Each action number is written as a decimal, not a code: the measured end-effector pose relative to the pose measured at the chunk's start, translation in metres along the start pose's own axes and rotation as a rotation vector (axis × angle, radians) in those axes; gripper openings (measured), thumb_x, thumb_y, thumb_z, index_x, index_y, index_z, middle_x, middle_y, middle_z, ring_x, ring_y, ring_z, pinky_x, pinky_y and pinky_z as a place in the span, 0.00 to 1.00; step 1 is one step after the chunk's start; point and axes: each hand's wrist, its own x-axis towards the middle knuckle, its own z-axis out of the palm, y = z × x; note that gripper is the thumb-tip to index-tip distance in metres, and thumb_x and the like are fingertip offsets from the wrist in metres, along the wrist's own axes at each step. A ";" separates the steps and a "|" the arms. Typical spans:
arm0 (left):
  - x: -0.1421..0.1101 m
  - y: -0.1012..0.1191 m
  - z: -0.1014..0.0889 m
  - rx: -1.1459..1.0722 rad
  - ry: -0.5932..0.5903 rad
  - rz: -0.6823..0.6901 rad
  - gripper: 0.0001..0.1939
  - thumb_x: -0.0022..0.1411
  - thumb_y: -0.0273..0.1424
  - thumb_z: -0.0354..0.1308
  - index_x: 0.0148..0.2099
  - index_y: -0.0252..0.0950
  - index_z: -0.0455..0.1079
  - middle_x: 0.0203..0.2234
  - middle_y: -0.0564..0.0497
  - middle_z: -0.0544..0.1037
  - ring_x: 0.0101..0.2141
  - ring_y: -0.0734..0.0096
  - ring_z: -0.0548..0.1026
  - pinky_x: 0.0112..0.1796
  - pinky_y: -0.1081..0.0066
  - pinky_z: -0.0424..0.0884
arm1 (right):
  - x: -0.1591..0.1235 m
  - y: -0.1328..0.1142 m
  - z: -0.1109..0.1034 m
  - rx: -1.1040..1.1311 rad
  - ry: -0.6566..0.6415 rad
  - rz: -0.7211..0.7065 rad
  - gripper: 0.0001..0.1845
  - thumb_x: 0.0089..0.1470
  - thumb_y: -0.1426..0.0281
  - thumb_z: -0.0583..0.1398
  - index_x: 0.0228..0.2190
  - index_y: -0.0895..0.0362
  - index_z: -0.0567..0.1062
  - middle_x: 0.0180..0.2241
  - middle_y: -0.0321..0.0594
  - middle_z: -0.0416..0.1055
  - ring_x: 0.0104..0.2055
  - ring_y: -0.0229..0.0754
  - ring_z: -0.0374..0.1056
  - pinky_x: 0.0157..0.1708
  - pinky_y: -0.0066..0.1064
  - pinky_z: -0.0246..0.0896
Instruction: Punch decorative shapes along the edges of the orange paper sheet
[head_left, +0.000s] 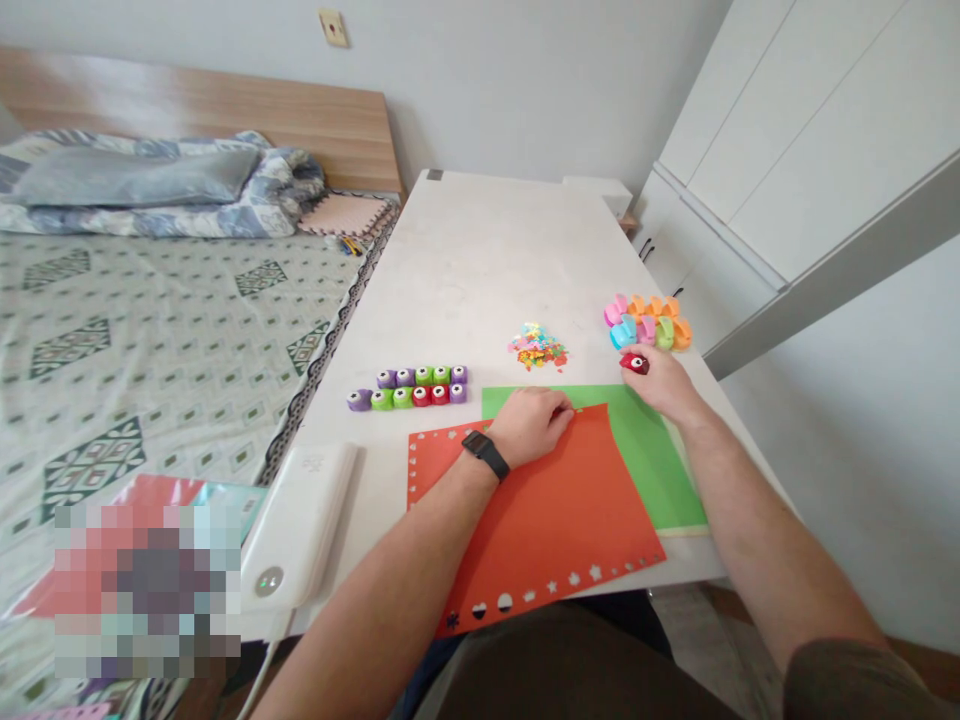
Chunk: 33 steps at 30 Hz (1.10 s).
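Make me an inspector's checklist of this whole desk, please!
Surface: white table; the near-left corner of the orange paper overhangs its edge.
Job's things: orange paper, shapes punched along edges, partly over green paper; purple, green and red craft punches in two rows; pastel craft punches.
Clutter: heap of colourful paper cut-outs.
Hands: left hand rests on the orange paper; right hand holds a red craft punch.
Cables: white cable leads from white appliance.
Surroundings: bed with pillow, left; white cabinet, right.

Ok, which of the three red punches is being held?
The red punch in the right hand; the other two red punches sit side by side, unheld, among the purple and green punches.
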 end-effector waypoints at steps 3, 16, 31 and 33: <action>0.000 0.000 0.000 -0.004 -0.004 -0.002 0.11 0.69 0.32 0.53 0.40 0.37 0.77 0.34 0.47 0.82 0.35 0.67 0.78 0.39 0.70 0.70 | -0.001 0.013 0.002 0.013 0.065 0.083 0.23 0.49 0.64 0.64 0.48 0.55 0.78 0.46 0.47 0.78 0.43 0.51 0.73 0.47 0.44 0.66; 0.001 -0.001 0.002 0.002 -0.012 0.001 0.11 0.70 0.31 0.53 0.39 0.36 0.76 0.33 0.48 0.82 0.35 0.67 0.77 0.39 0.70 0.69 | 0.004 0.013 0.010 -0.109 0.175 0.158 0.19 0.48 0.58 0.66 0.40 0.55 0.82 0.38 0.44 0.81 0.38 0.48 0.74 0.40 0.37 0.64; 0.000 -0.001 0.003 0.004 -0.011 0.003 0.11 0.70 0.31 0.53 0.40 0.36 0.76 0.34 0.48 0.81 0.36 0.67 0.77 0.39 0.70 0.68 | 0.001 0.016 0.015 -0.102 0.217 0.209 0.26 0.45 0.50 0.67 0.38 0.57 0.80 0.37 0.47 0.80 0.38 0.50 0.74 0.38 0.39 0.65; 0.000 -0.001 0.003 0.004 -0.010 0.002 0.11 0.70 0.31 0.53 0.40 0.36 0.76 0.34 0.48 0.81 0.36 0.67 0.77 0.39 0.70 0.68 | -0.003 0.015 0.015 -0.079 0.230 0.234 0.30 0.41 0.49 0.69 0.40 0.57 0.79 0.38 0.48 0.80 0.38 0.51 0.74 0.38 0.40 0.66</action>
